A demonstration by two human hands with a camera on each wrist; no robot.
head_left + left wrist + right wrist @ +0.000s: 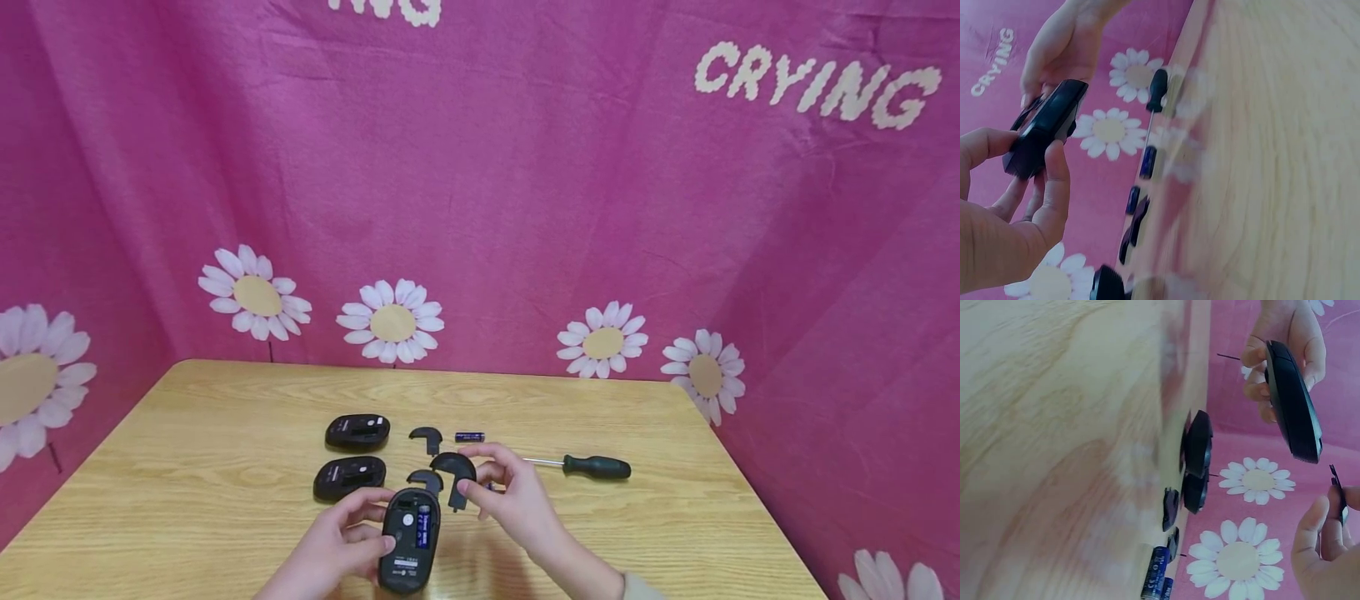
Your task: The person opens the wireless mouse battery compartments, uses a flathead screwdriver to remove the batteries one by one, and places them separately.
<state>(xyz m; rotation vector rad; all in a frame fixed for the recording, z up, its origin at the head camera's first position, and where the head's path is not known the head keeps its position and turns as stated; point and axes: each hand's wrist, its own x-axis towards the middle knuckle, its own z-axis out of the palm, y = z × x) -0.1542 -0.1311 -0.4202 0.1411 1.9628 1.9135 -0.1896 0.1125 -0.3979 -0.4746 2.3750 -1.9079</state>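
My left hand (347, 537) grips a black computer mouse (399, 573) by its sides, underside toward me. A blue battery (423, 528) sits in the mouse's uncovered compartment. Just to the right, my right hand (516, 498) pinches a black battery cover (463, 468) between thumb and fingers, apart from the mouse. In the left wrist view the mouse (1047, 128) is seen edge-on above the table. The right wrist view shows the thin cover (1339, 494) at my right fingertips, below the held mouse (1294, 406).
Two more mice (357, 432) lie upside down at the left. Beside them are two loose covers (427, 437), one partly behind the held mouse. A blue battery (470, 437) lies farther back, another partly behind my right hand. A green-handled screwdriver (597, 467) lies on the right of the wooden table (225, 475).
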